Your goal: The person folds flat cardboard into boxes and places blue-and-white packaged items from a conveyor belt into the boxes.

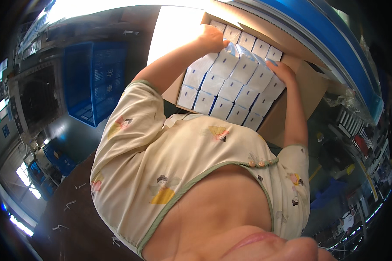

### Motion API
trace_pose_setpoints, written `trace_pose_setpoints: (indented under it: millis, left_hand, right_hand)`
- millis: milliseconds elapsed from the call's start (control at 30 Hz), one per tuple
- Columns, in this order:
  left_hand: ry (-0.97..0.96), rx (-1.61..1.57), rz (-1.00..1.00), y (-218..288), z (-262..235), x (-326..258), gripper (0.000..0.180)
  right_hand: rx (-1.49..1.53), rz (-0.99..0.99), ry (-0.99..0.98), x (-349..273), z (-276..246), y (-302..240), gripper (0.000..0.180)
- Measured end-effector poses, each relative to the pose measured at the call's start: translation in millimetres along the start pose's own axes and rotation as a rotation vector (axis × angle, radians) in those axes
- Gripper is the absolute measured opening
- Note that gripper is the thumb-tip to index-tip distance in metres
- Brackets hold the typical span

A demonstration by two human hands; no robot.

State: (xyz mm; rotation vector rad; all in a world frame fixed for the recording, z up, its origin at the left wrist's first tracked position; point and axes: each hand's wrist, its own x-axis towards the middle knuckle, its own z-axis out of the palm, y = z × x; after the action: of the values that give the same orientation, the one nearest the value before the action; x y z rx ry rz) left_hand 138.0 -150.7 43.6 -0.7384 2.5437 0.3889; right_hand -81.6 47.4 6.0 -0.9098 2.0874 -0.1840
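An open cardboard carton [307, 85] holds several rows of small white packs [225, 87] with blue edges and a small dark mark on each end. My left hand [211, 39] is closed at the far left end of a raised row of packs [241, 69]. At that row's right end, my right hand [281, 71] presses its fingers against the packs. The row sits between my two hands, higher than the packs behind it. The fingertips of both hands are partly hidden by the packs.
Beyond the carton runs a blue curved edge [292, 17]. A blue plastic crate [93, 82] stands to the left. Clear plastic wrap [346, 102] lies at the right, near a dark striped object [355, 126]. Bright light washes out the area left of the carton.
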Motion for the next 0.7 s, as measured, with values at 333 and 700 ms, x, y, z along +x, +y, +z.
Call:
trace_pose_setpoints:
  millis: [333,700]
  left_hand:
    - [-0.209,-0.280,-0.049,-6,-12,-20,0.063]
    - [0.947,-0.001,-0.914,-400,-135,-104,0.075]
  right_hand:
    - [0.161,-0.124,-0.291,44,23,-34,0.061]
    - [-0.245,-0.098,0.102,-8,25,-70,0.058]
